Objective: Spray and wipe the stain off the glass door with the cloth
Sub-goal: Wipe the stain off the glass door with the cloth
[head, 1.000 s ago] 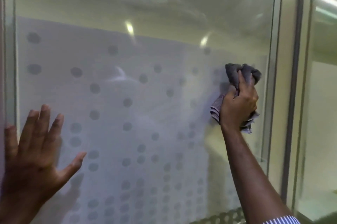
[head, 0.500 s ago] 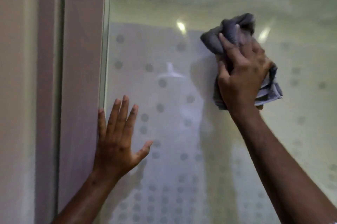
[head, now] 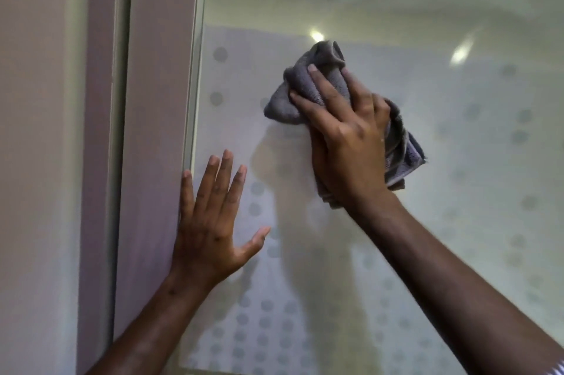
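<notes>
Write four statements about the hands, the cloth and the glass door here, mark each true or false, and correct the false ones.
1. The right hand presses a grey cloth against the glass door. True.
2. The left hand holds a spray bottle. False: it is empty, spread flat near the door's left edge.
3. The glass carries a pattern of grey dots. True.
4. The cloth is folded into a neat flat square. False: it is bunched up, with folds sticking out above and beside the hand.
</notes>
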